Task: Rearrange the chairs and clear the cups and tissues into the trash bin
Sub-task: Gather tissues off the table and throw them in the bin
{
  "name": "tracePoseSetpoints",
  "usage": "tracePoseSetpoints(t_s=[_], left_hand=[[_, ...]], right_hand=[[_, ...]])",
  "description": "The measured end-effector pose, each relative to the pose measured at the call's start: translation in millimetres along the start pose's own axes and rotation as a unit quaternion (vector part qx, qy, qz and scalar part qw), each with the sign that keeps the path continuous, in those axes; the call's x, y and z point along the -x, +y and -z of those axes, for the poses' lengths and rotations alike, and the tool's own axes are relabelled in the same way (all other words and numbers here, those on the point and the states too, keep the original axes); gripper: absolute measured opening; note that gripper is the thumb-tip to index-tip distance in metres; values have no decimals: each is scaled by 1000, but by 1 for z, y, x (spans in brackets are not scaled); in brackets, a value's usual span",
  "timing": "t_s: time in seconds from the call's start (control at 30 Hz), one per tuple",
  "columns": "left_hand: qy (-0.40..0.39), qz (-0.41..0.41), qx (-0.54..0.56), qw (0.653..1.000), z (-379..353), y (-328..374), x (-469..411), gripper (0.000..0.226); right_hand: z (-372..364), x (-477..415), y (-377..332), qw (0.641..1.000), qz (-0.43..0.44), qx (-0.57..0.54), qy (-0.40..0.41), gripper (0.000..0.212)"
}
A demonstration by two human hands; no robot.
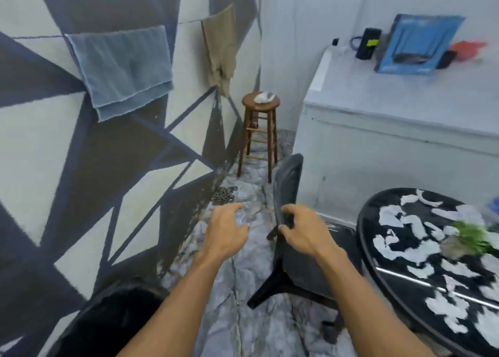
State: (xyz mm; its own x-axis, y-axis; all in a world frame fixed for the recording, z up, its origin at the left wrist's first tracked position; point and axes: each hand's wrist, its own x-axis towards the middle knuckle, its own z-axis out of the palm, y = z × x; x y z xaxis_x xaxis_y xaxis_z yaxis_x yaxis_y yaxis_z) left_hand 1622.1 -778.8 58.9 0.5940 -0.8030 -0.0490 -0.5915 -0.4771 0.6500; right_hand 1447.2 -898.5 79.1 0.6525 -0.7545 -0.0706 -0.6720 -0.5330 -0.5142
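One black chair (287, 180) is gripped by the right hand (302, 231); the left hand (224, 234) is held spread, empty.

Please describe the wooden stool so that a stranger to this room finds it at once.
Follow the triangle-painted wall to the far corner beside the white cabinet. The wooden stool stands below a hanging beige cloth. Unlike the dark chair nearer, it is tall, brown, round-topped, with a crumpled white wad on top.

Blur and crop
I couldn't identify the smeared green object (471, 238) on the edge-cropped round black-and-white table (370, 262), nor the tiny white lump (264, 97) on the wooden stool (251, 103).
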Motion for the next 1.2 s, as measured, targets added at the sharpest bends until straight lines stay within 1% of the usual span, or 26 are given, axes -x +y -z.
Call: tracePoseSetpoints(t_s=[0.07,0.13,0.3,0.37,0.47,0.63,0.77,0.87,1.07,1.2], left_hand=[[-27,-64,-12,997,-34,46,1,52],[-64,-111,-21,992,-73,89,6,52],[-153,-183,-10,971,-176,193,32,55],[-186,-206,-10,961,-213,233,45,56],[-213,-237,-12,948,-263,284,60,55],[-250,-255,-15,934,-320,338,69,55],[-266,-272,-27,924,-352,370,56,52],[-272,-279,-16,921,-377,396,36,48],[-304,-271,17,913,-436,458,-5,60],[-298,-263,32,917,-469,490,-30,65]], right_hand=[[27,30,45,998,-44,-12,37,44],[51,63,92,994,-84,-15,65,45],[100,142,208,976,-196,-24,96,47],[120,167,248,970,-217,-23,104,45],[146,194,301,964,-243,-19,105,44],[180,218,367,950,-287,-30,122,42],[200,217,406,940,-309,-40,141,43],[210,211,432,931,-333,-49,143,43],[234,192,484,909,-381,-65,153,45],[249,170,519,905,-387,-72,163,45]])
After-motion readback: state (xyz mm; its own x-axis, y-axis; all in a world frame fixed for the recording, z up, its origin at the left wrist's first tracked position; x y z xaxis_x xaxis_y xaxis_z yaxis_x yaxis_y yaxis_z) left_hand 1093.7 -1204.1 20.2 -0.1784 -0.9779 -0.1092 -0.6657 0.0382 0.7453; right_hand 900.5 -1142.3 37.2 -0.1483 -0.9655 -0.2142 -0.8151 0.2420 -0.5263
